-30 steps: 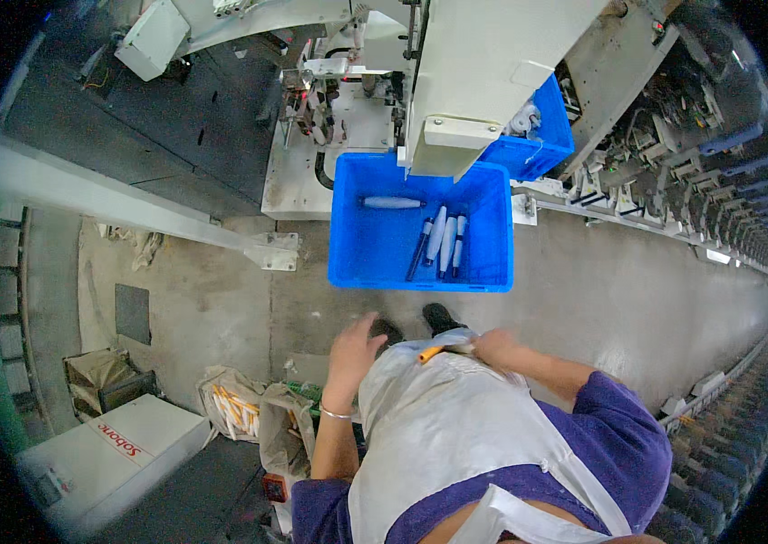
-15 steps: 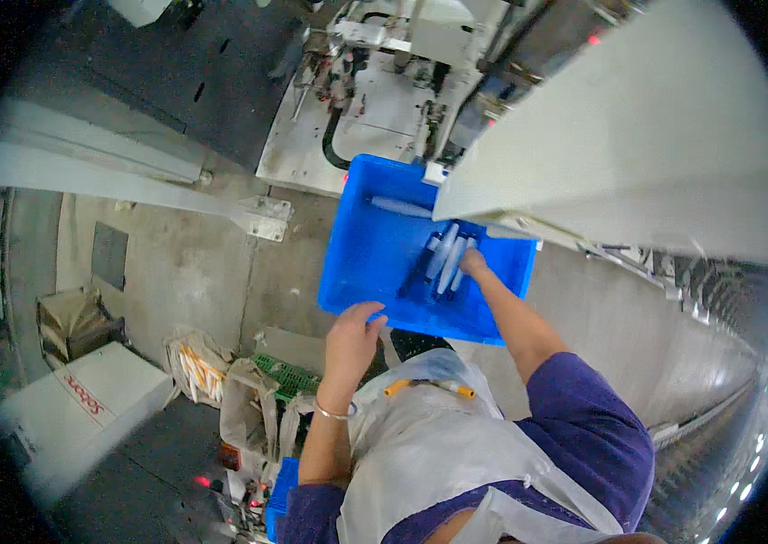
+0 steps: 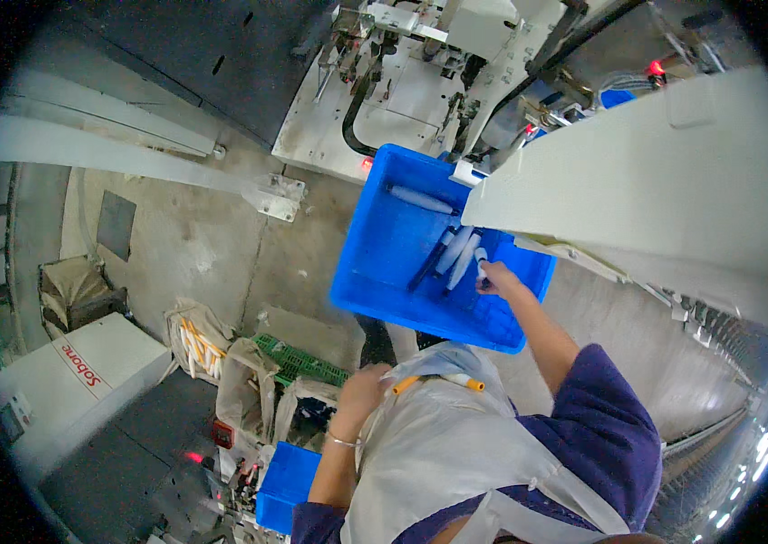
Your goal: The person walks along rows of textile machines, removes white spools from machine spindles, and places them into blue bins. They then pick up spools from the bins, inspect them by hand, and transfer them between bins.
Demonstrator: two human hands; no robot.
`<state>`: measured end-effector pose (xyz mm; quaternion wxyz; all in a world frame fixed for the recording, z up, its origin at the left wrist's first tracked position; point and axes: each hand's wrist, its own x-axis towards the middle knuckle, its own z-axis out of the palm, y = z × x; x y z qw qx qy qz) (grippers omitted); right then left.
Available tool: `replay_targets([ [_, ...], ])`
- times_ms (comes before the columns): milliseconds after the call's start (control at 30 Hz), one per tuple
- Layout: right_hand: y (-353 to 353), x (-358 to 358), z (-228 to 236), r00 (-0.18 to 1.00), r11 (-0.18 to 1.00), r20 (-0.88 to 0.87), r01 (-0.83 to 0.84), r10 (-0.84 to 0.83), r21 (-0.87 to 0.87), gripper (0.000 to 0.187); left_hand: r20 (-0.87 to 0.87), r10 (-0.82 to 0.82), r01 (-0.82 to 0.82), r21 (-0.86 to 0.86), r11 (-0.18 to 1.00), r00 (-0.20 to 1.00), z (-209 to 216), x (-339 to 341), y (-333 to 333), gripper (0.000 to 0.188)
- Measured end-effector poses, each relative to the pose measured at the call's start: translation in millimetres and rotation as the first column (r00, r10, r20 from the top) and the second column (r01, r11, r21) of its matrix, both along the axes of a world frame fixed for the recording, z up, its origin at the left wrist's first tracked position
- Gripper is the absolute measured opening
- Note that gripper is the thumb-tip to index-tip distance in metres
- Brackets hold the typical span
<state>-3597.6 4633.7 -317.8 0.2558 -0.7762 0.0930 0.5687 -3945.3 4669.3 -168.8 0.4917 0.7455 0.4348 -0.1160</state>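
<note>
My right hand (image 3: 497, 279) reaches into a blue plastic bin (image 3: 357, 245), its fingers closed round a short dark bobbin (image 3: 482, 257) with white yarn on it. Beside it lie fuller white yarn bobbins (image 3: 463, 257) with dark ends and a mostly bare dark tube (image 3: 431, 260). One more white bobbin (image 3: 422, 199) rests apart against the bin's far side. My left hand (image 3: 366, 388) is down by the left side of my white apron (image 3: 438, 431), blurred, its fingers not clear. Two orange-ended tubes (image 3: 406, 384) stick out of the apron's pocket.
A white machine panel (image 3: 619, 172) overhangs the bin's right side. Machinery on a pale base (image 3: 411, 109) stands beyond it. To the left are a bag of orange-and-white tubes (image 3: 195, 349), a green crate (image 3: 298, 360), a white box-shaped unit (image 3: 85, 372) and a smaller blue bin (image 3: 286, 485).
My left hand has left the bin's near edge and come back to the apron. My right hand has shifted slightly and now shows a bobbin in its fingers. The view has shifted.
</note>
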Motion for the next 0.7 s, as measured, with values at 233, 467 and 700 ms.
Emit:
replay_targets([
  [233, -66, 0, 225, 0.385, 0.416, -0.161, -0.867, 0.909, 0.273, 0.032, 0.009, -0.068, 0.068, 0.028, 0.997, 0.998, 1, -4, 24, 0.021],
  [467, -86, -145, 125, -0.283, -0.294, 0.144, -0.954, 0.948, 0.059, 0.024, 0.182, 0.133, -0.158, 0.129, 0.979, 0.974, 37, 17, 83, 0.021],
  [700, -63, -131, 160, -0.144, -0.15, 0.044, -0.967, 0.989, 0.206, 0.033, 0.384, 0.257, -0.208, -0.163, 0.964, 0.887, 3, 87, 118, 0.019],
])
